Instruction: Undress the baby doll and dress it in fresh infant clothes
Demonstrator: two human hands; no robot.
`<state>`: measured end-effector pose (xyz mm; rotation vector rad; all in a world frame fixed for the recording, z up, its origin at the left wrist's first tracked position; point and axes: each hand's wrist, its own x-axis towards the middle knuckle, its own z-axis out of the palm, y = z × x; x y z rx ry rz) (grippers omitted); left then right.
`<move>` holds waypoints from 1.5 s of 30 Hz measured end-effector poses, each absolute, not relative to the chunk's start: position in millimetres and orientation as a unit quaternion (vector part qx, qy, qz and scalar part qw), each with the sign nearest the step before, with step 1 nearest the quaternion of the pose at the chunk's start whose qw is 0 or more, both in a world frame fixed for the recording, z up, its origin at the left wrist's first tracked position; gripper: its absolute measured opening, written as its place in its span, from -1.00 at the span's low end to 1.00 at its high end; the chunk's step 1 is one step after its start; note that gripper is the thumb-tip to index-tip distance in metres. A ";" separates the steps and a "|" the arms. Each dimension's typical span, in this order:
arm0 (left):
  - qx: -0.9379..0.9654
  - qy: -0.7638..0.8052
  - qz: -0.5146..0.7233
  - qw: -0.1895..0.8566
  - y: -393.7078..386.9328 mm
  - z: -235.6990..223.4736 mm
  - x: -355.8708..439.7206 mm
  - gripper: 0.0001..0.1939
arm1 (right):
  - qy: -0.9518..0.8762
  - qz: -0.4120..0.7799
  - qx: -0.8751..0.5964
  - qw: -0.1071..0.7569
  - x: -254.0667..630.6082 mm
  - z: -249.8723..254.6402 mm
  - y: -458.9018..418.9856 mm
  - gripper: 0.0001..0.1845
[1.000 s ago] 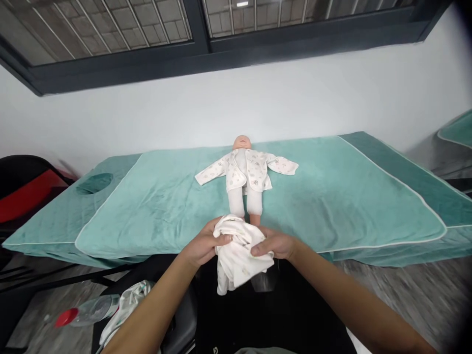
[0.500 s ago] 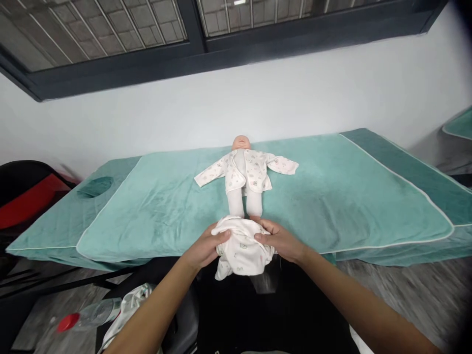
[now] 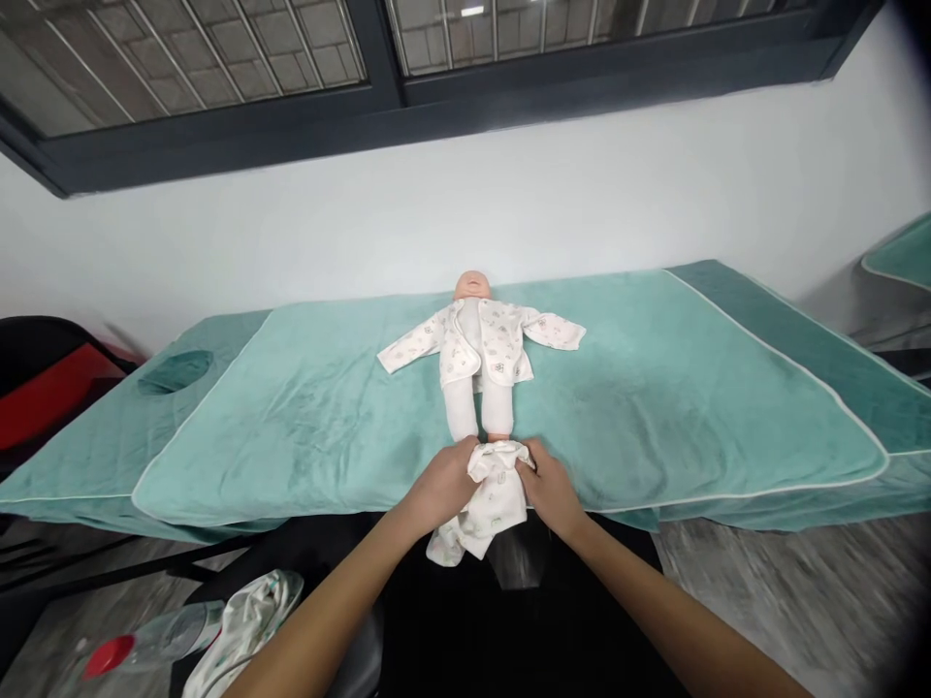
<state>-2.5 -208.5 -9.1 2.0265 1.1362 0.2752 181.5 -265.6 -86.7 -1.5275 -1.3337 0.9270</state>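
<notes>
A baby doll (image 3: 478, 357) lies on its back on a teal towel (image 3: 655, 388), its head toward the wall. It wears an open white printed jacket, and its legs are bare. My left hand (image 3: 440, 483) and my right hand (image 3: 549, 489) both grip a bunched pair of white printed baby trousers (image 3: 487, 504) right at the doll's feet. The fingers of both hands are curled into the cloth. The lower part of the trousers hangs over the bed's near edge.
The towel covers a long massage bed (image 3: 87, 456) with a face hole (image 3: 173, 370) at the left. A clear bottle with a red cap (image 3: 138, 644) and a crumpled cloth (image 3: 243, 620) lie at the lower left. A second teal bed (image 3: 902, 254) stands at the right.
Both hands have carried the trousers forward from near my body up to the doll's feet. They have also gathered the cloth into a tighter bunch.
</notes>
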 end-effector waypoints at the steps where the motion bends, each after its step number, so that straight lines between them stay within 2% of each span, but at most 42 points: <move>1: 0.792 0.448 0.108 0.401 -206.7 -8.1 -2.8 -0.85 | -0.543 0.367 -0.615 0.439 182.4 -87.2 -264.5 -0.80; 8: 0.745 0.427 0.184 0.479 -178.5 -0.6 3.8 -0.82 | -0.580 0.288 -0.585 0.488 200.9 -92.9 -241.3 -0.79; 14: 0.740 0.453 0.241 0.436 -151.1 -8.5 23.5 -0.89 | -0.556 0.226 -0.601 0.527 200.6 -88.4 -217.9 -0.73; 19: 0.703 0.459 0.292 0.458 -147.0 -16.1 35.6 -0.84 | -0.463 0.282 -0.582 0.606 195.3 -82.2 -200.3 -0.67; 22: 0.680 0.458 0.315 0.478 -147.7 -14.4 35.3 -0.79 | -0.451 0.319 -0.553 0.624 199.5 -81.0 -191.3 -0.66; 27: 0.712 0.451 0.345 0.412 -134.4 -6.9 36.0 -0.81 | -0.497 0.299 -0.555 0.596 212.0 -76.8 -178.6 -0.67; 32: 0.725 0.480 0.349 0.350 -115.8 2.5 54.4 -0.80 | -0.464 0.307 -0.575 0.600 216.2 -72.0 -159.7 -0.61; 38: 0.679 0.395 0.248 0.567 -112.4 12.1 33.5 -0.68 | -0.455 0.401 -0.499 0.619 239.8 -81.0 -153.9 -0.61; 42: 0.586 0.350 0.207 0.701 -103.8 8.9 -0.2 -0.62 | -0.527 0.468 -0.468 0.533 264.2 -77.5 -161.0 -0.64; 45: 0.517 0.262 0.250 0.776 -86.9 6.5 -10.5 -0.63 | -0.578 0.504 -0.447 0.460 278.7 -68.7 -162.3 -0.66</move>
